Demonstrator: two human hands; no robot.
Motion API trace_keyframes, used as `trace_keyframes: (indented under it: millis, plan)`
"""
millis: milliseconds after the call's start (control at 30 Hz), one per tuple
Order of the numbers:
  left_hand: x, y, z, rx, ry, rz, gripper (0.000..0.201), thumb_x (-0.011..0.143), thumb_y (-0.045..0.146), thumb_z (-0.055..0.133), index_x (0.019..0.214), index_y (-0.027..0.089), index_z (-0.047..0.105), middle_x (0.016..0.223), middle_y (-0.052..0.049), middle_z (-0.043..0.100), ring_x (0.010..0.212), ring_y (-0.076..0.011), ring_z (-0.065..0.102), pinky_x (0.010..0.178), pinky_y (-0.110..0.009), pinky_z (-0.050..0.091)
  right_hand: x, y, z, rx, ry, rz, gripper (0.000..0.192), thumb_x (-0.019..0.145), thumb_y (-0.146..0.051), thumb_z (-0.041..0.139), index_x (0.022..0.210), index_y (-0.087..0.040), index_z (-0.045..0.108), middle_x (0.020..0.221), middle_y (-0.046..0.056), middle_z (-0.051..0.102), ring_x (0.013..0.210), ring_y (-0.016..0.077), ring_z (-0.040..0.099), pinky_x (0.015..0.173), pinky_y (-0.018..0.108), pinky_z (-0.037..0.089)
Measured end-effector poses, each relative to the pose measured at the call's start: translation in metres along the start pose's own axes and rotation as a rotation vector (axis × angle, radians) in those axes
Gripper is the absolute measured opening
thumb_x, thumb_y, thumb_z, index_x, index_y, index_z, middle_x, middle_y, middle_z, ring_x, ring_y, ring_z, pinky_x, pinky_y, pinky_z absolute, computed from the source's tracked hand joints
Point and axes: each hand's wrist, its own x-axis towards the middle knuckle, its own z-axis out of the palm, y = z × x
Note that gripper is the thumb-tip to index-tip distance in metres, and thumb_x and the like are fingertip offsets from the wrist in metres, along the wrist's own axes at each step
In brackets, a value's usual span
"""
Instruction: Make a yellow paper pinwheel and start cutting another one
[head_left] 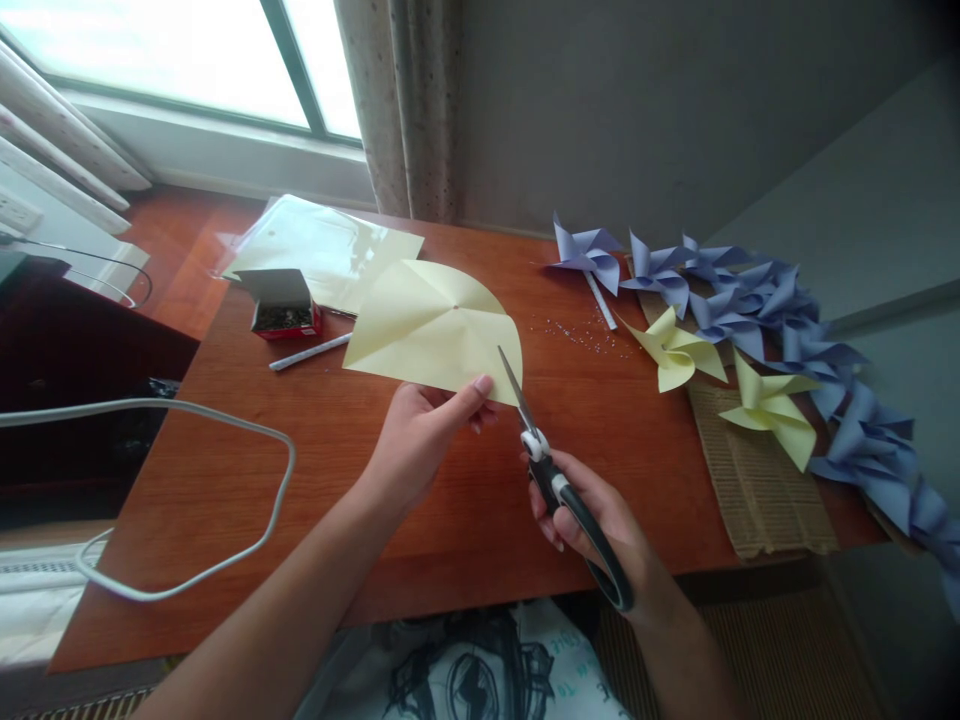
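Note:
My left hand (pixel 424 432) pinches the near edge of a pale yellow paper sheet (pixel 427 325) with crease lines meeting at a centre point, holding it just above the wooden table (pixel 322 470). My right hand (pixel 600 525) grips black-and-white scissors (pixel 551 475); their blades point up and left, and the tips touch the sheet's right edge. The blades look nearly closed.
Finished blue pinwheels (pixel 757 295) and yellow pinwheels (pixel 679 350) lie along the right side on corrugated cardboard (pixel 757 490). A small red box of pins (pixel 283 305), a clear plastic sleeve (pixel 315 240), a white stick (pixel 309 352) and a white cable (pixel 225 560) occupy the left.

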Motion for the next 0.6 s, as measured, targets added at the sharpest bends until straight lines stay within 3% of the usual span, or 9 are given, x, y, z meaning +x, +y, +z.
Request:
trace_keyframes:
  millis: [600]
  plan:
    - [-0.0018, -0.0003, 0.0024, 0.025, -0.028, 0.012, 0.025, 0.079, 0.035, 0.081, 0.066, 0.014, 0.075, 0.063, -0.005, 0.072, 0.058, -0.0134, 0.061, 0.056, -0.023, 0.045, -0.0001, 0.0004, 0.0021, -0.037, 0.021, -0.002, 0.066, 0.08, -0.061, 0.076, 0.129, -0.02, 0.061, 0.088, 0.004, 0.056, 0.069, 0.0147, 0.045, 0.06, 0.027, 0.04]
